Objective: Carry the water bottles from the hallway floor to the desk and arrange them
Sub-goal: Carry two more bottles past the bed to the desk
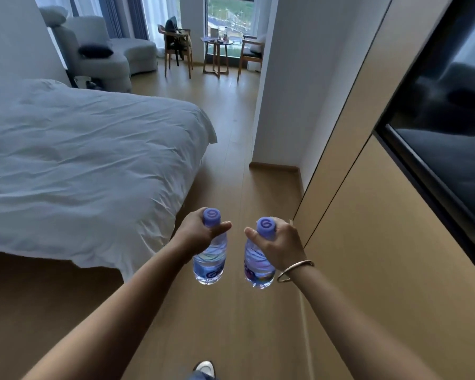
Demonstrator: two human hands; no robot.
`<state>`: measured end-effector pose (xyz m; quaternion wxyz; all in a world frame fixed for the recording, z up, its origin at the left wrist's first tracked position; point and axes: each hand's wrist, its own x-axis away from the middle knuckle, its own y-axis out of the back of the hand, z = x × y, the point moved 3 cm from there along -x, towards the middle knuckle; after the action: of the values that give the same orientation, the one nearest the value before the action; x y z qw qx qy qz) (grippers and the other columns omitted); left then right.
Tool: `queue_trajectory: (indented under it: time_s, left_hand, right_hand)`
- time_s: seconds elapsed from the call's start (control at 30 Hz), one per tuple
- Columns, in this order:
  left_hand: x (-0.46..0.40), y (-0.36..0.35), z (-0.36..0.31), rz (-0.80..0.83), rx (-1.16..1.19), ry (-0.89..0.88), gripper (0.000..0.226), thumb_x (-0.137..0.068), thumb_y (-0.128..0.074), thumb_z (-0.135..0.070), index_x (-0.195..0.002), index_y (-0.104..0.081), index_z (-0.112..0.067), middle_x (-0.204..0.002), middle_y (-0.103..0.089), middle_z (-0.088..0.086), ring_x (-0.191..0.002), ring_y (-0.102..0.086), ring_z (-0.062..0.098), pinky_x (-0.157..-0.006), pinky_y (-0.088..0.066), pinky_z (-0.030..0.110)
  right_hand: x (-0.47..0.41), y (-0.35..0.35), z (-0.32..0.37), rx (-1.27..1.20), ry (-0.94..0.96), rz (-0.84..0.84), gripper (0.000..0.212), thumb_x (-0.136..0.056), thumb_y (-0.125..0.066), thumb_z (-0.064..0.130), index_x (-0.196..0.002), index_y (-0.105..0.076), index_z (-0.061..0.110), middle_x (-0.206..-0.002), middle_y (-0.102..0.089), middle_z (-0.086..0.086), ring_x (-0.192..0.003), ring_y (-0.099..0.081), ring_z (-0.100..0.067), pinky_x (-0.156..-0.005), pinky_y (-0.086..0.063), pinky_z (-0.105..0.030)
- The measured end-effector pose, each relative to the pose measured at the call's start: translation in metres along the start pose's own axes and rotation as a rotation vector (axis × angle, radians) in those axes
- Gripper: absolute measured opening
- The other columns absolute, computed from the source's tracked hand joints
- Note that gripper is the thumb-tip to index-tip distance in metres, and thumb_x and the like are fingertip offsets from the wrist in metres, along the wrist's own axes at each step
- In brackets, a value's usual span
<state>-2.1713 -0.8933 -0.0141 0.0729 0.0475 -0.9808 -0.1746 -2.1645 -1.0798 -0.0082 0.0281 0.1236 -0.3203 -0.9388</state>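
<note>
I note the bed point(80, 160) cut off at the left edge and the dark wall screen point(450, 119) cut off at the right. My left hand point(200, 231) grips the left bottle point(210, 261) by its neck; my right hand point(279, 248) grips the right bottle point(258, 267) likewise. Both hang above the wood floor point(231, 325), apart. Their labels are blurred. The far round table point(217, 48) holds items too small to identify.

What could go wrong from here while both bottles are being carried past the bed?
Each hand grips only near the cap: the left hand on the left bottle, the right hand on the right bottle. Either could slip and drop. The bed corner narrows the path, inviting a bump.
</note>
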Motion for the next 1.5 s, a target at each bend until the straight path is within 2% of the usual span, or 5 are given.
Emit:
queue_trajectory:
  time_s: [0.3,0.53,1.03,1.4,1.5]
  left_hand:
    - [-0.150,0.034,-0.022,-0.001,-0.035,-0.069,0.020,-0.076,-0.074,-0.020,-0.075,-0.054,-0.020,-0.071,-0.060,0.000,-0.067,-0.055,0.010,-0.064,-0.044,0.021]
    - [-0.239,0.031,-0.022,-0.004,-0.025,0.000,0.025,-0.077,-0.074,-0.022,-0.088,-0.060,-0.004,-0.082,-0.062,0.013,-0.077,-0.056,0.021,-0.078,-0.049,0.038]
    - [-0.501,0.004,-0.069,-0.080,0.015,0.056,0.025,-0.079,-0.073,-0.019,-0.092,-0.059,-0.003,-0.083,-0.059,0.014,-0.079,-0.054,0.021,-0.074,-0.045,0.030]
    - [-0.668,0.036,-0.060,-0.090,-0.013,0.116,0.029,-0.080,-0.072,-0.017,-0.095,-0.059,0.003,-0.084,-0.058,0.013,-0.080,-0.052,0.019,-0.066,-0.043,0.022]
    - [-0.725,0.052,-0.059,-0.074,0.023,0.109,0.021,-0.079,-0.073,-0.012,-0.089,-0.057,-0.003,-0.083,-0.057,0.012,-0.080,-0.051,0.018,-0.065,-0.043,0.021]
  right_hand:
    - [-0.141,-0.031,-0.007,-0.029,-0.010,-0.064,0.032,-0.079,-0.070,0.034,-0.077,-0.064,0.003,-0.073,-0.064,-0.014,-0.067,-0.059,-0.028,-0.067,-0.052,-0.038]
    - [-0.232,-0.045,-0.036,-0.044,-0.077,-0.072,0.038,-0.076,-0.072,0.038,-0.067,-0.059,0.003,-0.066,-0.060,-0.013,-0.064,-0.055,-0.030,-0.065,-0.047,-0.039]
    - [-0.527,-0.041,-0.097,-0.006,0.102,0.004,0.040,-0.078,-0.070,0.040,-0.079,-0.065,0.000,-0.073,-0.066,-0.015,-0.068,-0.061,-0.030,-0.069,-0.053,-0.046]
    - [-0.699,-0.096,-0.126,-0.051,0.080,0.069,0.031,-0.080,-0.069,0.035,-0.063,-0.055,0.012,-0.055,-0.051,0.002,-0.054,-0.048,-0.018,-0.057,-0.046,-0.032]
    - [-0.752,-0.120,-0.129,-0.058,0.059,0.069,0.034,-0.079,-0.070,0.036,-0.064,-0.056,0.009,-0.058,-0.053,-0.002,-0.056,-0.051,-0.023,-0.060,-0.048,-0.038]
